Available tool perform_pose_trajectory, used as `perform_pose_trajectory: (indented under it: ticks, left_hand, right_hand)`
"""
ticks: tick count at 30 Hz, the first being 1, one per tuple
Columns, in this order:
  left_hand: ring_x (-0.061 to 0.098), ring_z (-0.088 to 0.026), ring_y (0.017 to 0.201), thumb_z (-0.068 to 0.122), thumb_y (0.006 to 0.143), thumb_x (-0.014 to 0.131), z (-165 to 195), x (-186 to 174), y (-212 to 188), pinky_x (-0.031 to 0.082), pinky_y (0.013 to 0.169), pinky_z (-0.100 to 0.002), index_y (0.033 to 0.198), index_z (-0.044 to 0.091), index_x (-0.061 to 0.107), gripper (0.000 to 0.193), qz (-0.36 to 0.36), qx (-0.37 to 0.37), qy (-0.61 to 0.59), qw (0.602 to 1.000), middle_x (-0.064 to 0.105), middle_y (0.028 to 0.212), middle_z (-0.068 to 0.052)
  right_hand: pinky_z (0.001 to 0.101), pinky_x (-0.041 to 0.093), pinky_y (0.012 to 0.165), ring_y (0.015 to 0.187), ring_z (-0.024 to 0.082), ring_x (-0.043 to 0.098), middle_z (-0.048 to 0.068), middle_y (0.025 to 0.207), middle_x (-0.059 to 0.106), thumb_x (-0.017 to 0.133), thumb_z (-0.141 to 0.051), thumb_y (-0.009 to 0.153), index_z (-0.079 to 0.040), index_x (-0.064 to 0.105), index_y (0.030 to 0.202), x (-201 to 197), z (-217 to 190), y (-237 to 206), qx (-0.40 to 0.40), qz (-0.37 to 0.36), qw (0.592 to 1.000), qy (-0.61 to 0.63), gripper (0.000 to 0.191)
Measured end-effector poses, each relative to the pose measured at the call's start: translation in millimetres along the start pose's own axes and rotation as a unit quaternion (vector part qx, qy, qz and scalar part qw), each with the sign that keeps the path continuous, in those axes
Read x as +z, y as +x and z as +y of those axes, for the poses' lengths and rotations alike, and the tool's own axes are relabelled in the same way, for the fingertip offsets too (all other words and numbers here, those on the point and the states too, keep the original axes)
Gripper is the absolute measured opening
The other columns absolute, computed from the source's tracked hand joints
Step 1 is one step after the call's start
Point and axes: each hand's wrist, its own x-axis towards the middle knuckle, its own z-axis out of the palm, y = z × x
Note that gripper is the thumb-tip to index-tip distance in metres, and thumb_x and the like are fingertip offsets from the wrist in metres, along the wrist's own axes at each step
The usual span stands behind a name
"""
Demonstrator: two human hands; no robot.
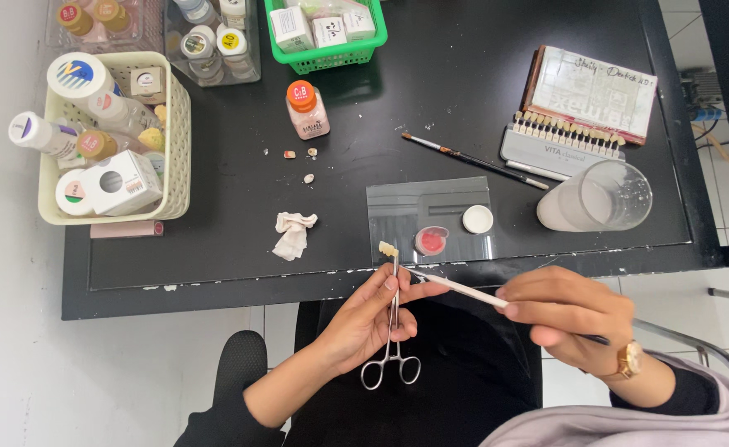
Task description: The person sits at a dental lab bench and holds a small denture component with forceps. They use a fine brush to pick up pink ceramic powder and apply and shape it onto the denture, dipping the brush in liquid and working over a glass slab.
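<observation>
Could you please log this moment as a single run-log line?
left hand: holds forceps gripping tooth piece | right hand: holds brush, tip near forceps | table: pink dish, glass

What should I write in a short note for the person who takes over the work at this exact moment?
Left hand: grip closed on the metal forceps, which clamp a small tooth-coloured piece at their tip, held above the table edge.
Right hand: grip closed on a thin brush, its tip close to the clamped piece.
On the black table: a glass slab with a pink blob and a small white dish; a cup at the right; a second brush; a crumpled tissue.
Done: piece clamped, brush in hand.
Left: how far the brushing has got cannot be told.
</observation>
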Motion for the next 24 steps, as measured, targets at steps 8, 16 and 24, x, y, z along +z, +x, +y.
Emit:
perform_pose_trajectory:
  ticks: [8,16,24]
  left_hand:
    - [0.066,-0.012,0.073,0.027,0.114,0.032,1.1,2.7,1.0,0.05,0.064,-0.022,0.114,0.01,0.045,0.022,0.022,-0.018,0.023,0.999,0.056,0.145,-0.029]
    - [0.065,-0.012,0.074,0.028,0.115,0.033,1.3,1.6,0.4,0.051,0.065,-0.021,0.115,0.01,0.045,0.021,0.013,-0.017,0.023,0.999,0.056,0.147,-0.028]
    - [0.064,-0.011,0.071,0.03,0.113,0.036,2.4,4.2,0.5,0.05,0.064,-0.021,0.117,0.01,0.046,0.023,0.024,-0.022,0.024,0.999,0.057,0.145,-0.027]
  right_hand:
    - [0.0348,0.064,0.078,0.091,0.027,0.077,0.012,0.096,0.074,0.062,-0.032,0.101,-0.003,0.069,0.108,5.9,5.1,-6.1,0.03,0.025,0.999,-0.02,0.03]
    - [0.0346,0.064,0.078,0.091,0.026,0.077,0.011,0.096,0.074,0.062,-0.032,0.102,-0.003,0.069,0.108,7.0,6.7,-4.9,0.039,0.023,0.999,-0.005,0.03]
    - [0.0343,0.064,0.08,0.093,0.026,0.077,0.011,0.098,0.074,0.063,-0.032,0.101,-0.004,0.069,0.109,7.5,5.1,-4.8,0.031,0.007,0.999,0.006,0.03]
